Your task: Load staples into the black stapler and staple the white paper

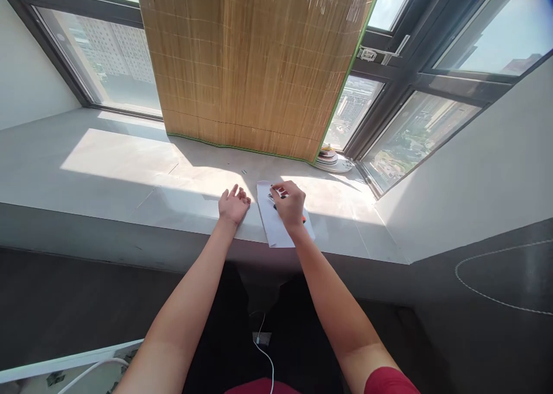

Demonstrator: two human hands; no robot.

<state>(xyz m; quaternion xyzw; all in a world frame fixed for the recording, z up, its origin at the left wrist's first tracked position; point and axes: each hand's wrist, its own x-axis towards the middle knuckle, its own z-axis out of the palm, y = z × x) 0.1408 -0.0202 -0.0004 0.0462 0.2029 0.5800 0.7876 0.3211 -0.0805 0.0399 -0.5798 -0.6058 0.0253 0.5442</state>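
On the pale window sill lies a sheet of white paper (270, 227), with small dark and red items partly hidden on it. Over the paper is my right hand (290, 205), its fingers pinched together near a small dark and silvery item; what exactly they grip is too small to make out. To the left of the paper my left hand (234, 205) rests on the sill, palm turned up, fingers loosely curled apart and holding nothing.
A bamboo blind (259, 65) with green edging hangs in front of the windows, down to the sill (108, 158). Stacked plates (334, 162) stand in the corner behind the paper, at the right. A white cable (268, 356) hangs below, between my arms.
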